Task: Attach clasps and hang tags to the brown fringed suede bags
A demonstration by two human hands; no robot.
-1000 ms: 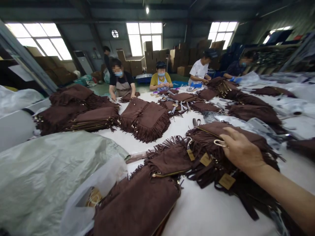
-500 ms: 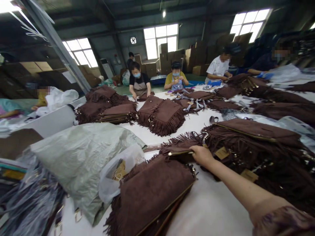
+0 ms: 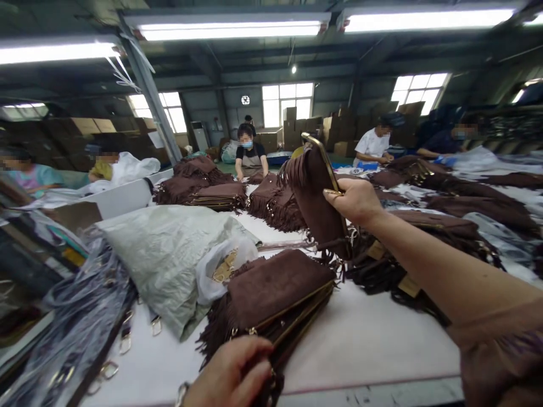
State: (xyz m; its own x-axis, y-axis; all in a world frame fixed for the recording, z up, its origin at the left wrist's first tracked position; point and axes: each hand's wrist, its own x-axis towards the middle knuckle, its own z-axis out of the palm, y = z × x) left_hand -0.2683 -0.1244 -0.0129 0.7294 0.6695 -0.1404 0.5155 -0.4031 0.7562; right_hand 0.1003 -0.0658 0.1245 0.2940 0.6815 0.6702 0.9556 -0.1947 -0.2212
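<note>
My right hand is closed on the gold-zipped edge of a brown fringed bag, held up above the table with its fringe hanging to the left. At the lower middle my left hand has loosely bent fingers, with thumb and forefinger apart. It is beside the front corner of a stack of similar brown bags, and I see nothing held in it. Whether its fingertips touch the stack is unclear. Gold zips show along the stack's right side.
A grey-green woven sack and a clear plastic bag of tan tags lie left of the stack. Plastic-wrapped straps spread along the left. More fringed bags are piled across the table. Several co-workers sit around it.
My right hand has lifted the brown bag off the table, up into the air. My left hand has come into view by the stack. The camera's view has tilted upward.
</note>
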